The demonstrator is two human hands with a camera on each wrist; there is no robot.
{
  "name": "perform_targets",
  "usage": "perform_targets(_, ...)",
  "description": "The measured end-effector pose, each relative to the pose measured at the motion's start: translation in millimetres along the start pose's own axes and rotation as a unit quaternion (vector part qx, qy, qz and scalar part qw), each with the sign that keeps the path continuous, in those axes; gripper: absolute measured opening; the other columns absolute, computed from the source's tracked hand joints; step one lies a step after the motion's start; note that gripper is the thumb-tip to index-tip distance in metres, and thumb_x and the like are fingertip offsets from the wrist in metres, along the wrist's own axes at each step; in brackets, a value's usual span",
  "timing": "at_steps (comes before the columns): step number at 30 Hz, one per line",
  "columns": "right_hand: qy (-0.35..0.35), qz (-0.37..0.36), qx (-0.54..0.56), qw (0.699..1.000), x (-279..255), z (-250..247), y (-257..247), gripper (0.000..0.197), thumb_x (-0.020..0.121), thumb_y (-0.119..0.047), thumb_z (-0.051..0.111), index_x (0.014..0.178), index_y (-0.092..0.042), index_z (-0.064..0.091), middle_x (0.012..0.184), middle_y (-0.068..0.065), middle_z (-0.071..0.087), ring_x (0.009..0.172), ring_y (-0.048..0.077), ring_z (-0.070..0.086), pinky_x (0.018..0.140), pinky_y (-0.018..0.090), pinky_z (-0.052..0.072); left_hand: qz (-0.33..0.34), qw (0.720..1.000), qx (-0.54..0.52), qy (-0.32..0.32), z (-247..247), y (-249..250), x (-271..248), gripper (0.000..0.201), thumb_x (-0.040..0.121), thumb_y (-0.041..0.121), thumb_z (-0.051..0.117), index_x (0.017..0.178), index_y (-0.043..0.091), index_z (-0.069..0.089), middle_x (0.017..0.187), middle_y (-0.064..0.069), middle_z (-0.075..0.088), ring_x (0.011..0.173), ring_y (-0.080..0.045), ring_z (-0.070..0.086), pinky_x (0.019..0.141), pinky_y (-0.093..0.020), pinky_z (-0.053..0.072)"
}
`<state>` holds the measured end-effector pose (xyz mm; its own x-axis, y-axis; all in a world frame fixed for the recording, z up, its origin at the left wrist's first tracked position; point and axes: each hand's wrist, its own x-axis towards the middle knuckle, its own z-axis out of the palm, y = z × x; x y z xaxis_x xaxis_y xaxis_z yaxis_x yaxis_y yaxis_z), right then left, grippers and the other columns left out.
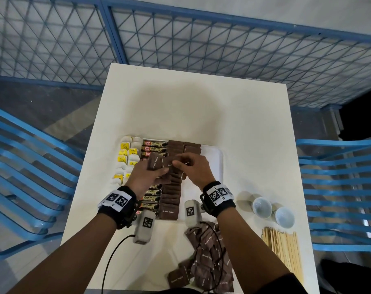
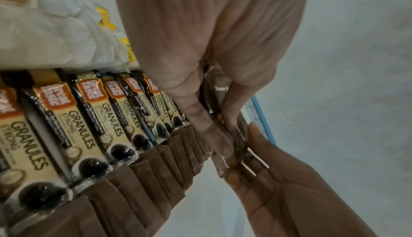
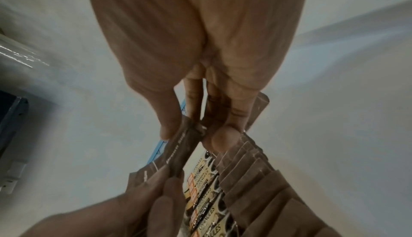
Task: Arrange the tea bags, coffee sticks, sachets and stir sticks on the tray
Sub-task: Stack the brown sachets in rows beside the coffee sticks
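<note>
left hand [image 1: 147, 174] fingers grip sachet stack [image 1: 156, 165] | right hand [image 1: 193, 169] fingers pinch one sachet [image 1: 169, 164] at its top edge | sachet row [image 1: 169, 196] directly below fingers, running toward the wrists

I see the white rectangular tray [image 1: 218, 160] at mid-table on the white square table [image 1: 191, 107]. On it, left to right: yellow-tagged paper tea bags [image 1: 125, 160], cream-and-black foil coffee sticks [image 1: 153, 148], brown paper sugar sachets [image 1: 172, 198] in an overlapping row. Both hands sit above the sachet row. Near edge: loose brown paper sachet pile [image 1: 208, 262]. Right of tray: two white ceramic cups [image 1: 272, 211]; pale wooden stir sticks [image 1: 284, 249] in front of them.
</note>
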<state>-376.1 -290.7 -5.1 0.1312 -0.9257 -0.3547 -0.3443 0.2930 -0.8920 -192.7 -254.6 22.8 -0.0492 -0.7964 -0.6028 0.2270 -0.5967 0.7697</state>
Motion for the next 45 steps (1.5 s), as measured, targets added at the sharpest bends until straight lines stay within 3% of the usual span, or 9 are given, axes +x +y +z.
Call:
perform_targets(4, 0.013, 0.02, -0.004, 1.0, -4.3, -7.2, 8.4, 0.013, 0.083, -0.017, 0.081, 0.09, -0.014, 0.071, 0.073, 0.006, 0.073, 0.056, 0.015, 0.067, 0.056, 0.026, 0.054, -0.001, 0.999, 0.029, 0.016, 0.6, -3.2, 0.3, 0.016, 0.098, -0.001, 0.061, 0.113, -0.001, 0.067, 0.092, -0.019, 0.074, 0.076, -0.03, 0.073, 0.069, -0.039, 0.065)
perform_targets(9, 0.147, 0.073, -0.021, 0.986, 4.5, -28.3, 23.3, 0.013, 0.084, -0.023, 0.08, 0.093, -0.021, 0.072, 0.08, -0.001, 0.075, 0.066, 0.011, 0.069, 0.068, 0.023, 0.055, -0.03, 0.999, 0.018, 0.018, -2.2, -3.2, 2.1, 0.029, 0.109, 0.015, 0.044, 0.115, -0.005, 0.064, 0.092, -0.02, 0.066, 0.075, -0.032, 0.068, 0.065, -0.043, 0.064)
perform_targets(14, 0.167, 0.105, -0.053, 0.979, 12.2, -30.4, 24.4, 0.012, 0.082, -0.021, 0.082, 0.085, -0.023, 0.07, 0.077, -0.012, 0.068, 0.072, 0.0, 0.062, 0.061, 0.0, 0.042, -0.026, 0.999, 0.045, 0.014, -6.8, -3.3, 1.7, 0.028, 0.109, 0.016, 0.045, 0.113, -0.001, 0.068, 0.09, -0.016, 0.061, 0.072, -0.029, 0.065, 0.063, -0.04, 0.063)
perform_targets(19, 0.186, 0.122, -0.088, 0.971, 17.1, -23.0, 27.0, 0.019, 0.079, -0.024, 0.084, 0.09, -0.021, 0.069, 0.081, -0.008, 0.068, 0.075, 0.006, 0.061, 0.061, 0.003, 0.038, -0.018, 0.998, 0.05, 0.022, -13.9, -2.2, 1.4, 0.027, 0.108, 0.015, 0.048, 0.113, 0.0, 0.069, 0.09, -0.017, 0.06, 0.066, -0.026, 0.063, 0.061, -0.038, 0.063)
perform_targets(23, 0.209, 0.132, -0.081, 0.966, 18.5, -21.1, 26.4, 0.032, 0.077, -0.025, 0.086, 0.101, -0.017, 0.066, 0.085, -0.003, 0.067, 0.076, 0.009, 0.06, 0.071, 0.015, 0.043, -0.013, 0.998, 0.052, 0.02, -16.3, 0.0, 1.8, 0.025, 0.108, 0.014, 0.048, 0.105, 0.005, 0.072, 0.089, -0.015, 0.061, 0.064, -0.024, 0.062, 0.063, -0.039, 0.063)
perform_targets(34, 0.203, 0.141, -0.083, 0.965, 21.4, -23.0, 26.8, 0.028, 0.078, -0.027, 0.085, 0.098, -0.016, 0.069, 0.087, -0.001, 0.072, 0.073, 0.006, 0.06, 0.06, 0.006, 0.036, -0.008, 0.997, 0.077, 0.006, -15.8, -3.5, 3.2, 0.025, 0.099, -0.008, 0.051, 0.11, 0.006, 0.069, 0.097, -0.015, 0.066, 0.078, -0.029, 0.069, 0.073, -0.041, 0.064)
perform_targets(39, 0.232, 0.128, -0.081, 0.961, 17.2, -23.2, 25.1, 0.026, 0.082, -0.029, 0.081, 0.1, -0.016, 0.067, 0.086, 0.002, 0.071, 0.075, 0.012, 0.062, 0.058, 0.004, 0.04, 0.009, 0.996, 0.084, 0.005, -16.3, -5.1, 1.0, 0.022, 0.097, -0.013, 0.052, 0.107, 0.0, 0.067, 0.095, -0.017, 0.07, 0.077, -0.026, 0.073, 0.076, -0.041, 0.064)
perform_targets(42, 0.262, 0.079, -0.074, 0.959, 9.3, -18.2, 19.5, 0.019, 0.085, -0.03, 0.077, 0.096, -0.02, 0.067, 0.085, -0.002, 0.069, 0.071, 0.005, 0.06, 0.071, 0.019, 0.051, 0.015, 0.996, 0.083, -0.004, -17.1, -4.8, 0.3, 0.021, 0.096, -0.01, 0.057, 0.112, -0.003, 0.067, 0.096, -0.017, 0.073, 0.081, -0.027, 0.074, 0.075, -0.038, 0.064)
perform_targets(45, 0.16, 0.02, -0.058, 0.985, 1.3, -4.0, 5.1, 0.023, 0.086, -0.037, 0.076, 0.102, -0.02, 0.069, 0.088, -0.011, 0.07, 0.079, -0.003, 0.063, 0.073, 0.016, 0.048, 0.016, 0.997, 0.078, -0.007, -13.7, -2.5, -2.4, 0.024, 0.093, -0.009, 0.063, 0.114, 0.002, 0.067, 0.097, -0.017, 0.076, 0.082, -0.028, 0.074, 0.07, -0.034, 0.064)
